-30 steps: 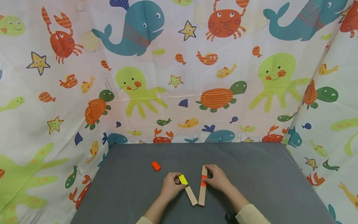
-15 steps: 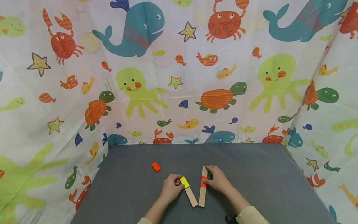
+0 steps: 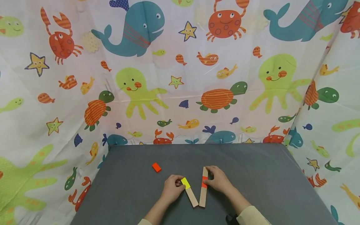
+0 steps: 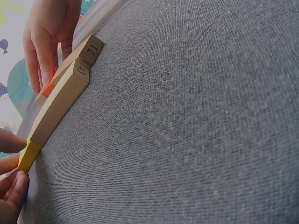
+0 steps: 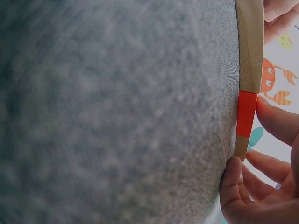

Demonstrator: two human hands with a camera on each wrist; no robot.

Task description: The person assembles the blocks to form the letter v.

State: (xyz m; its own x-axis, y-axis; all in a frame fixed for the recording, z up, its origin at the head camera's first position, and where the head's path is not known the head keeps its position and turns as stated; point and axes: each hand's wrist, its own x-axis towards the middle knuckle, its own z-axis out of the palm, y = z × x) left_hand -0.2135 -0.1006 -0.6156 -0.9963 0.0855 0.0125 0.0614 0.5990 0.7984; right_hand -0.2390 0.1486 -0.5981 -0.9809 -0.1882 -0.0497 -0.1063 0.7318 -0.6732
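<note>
My left hand (image 3: 172,189) pinches a yellow block (image 3: 185,183) between thumb and fingers, at the far end of a longer plain wooden block (image 3: 192,197). To the right, an orange block (image 3: 204,182) sits in a row between a near wooden block (image 3: 202,197) and a far one (image 3: 205,171). My right hand (image 3: 220,179) holds that row's far part: in the right wrist view, the thumb is at the orange block and the fingers (image 5: 232,179) curl at the far wooden block's end. Both rows lie flat, their near ends close together in a V. Dark digits mark those ends.
Another orange block (image 3: 156,167) lies apart on the grey cloth-covered table (image 3: 126,184), farther back and left. Something black (image 3: 232,219) shows beside the right sleeve. A curtain (image 3: 174,93) printed with sea animals hangs behind the table.
The yellow block, in my left hand, has moved slightly nearer and lined up against the wooden block, closing the small gap between them. The right hand has stayed in place.
</note>
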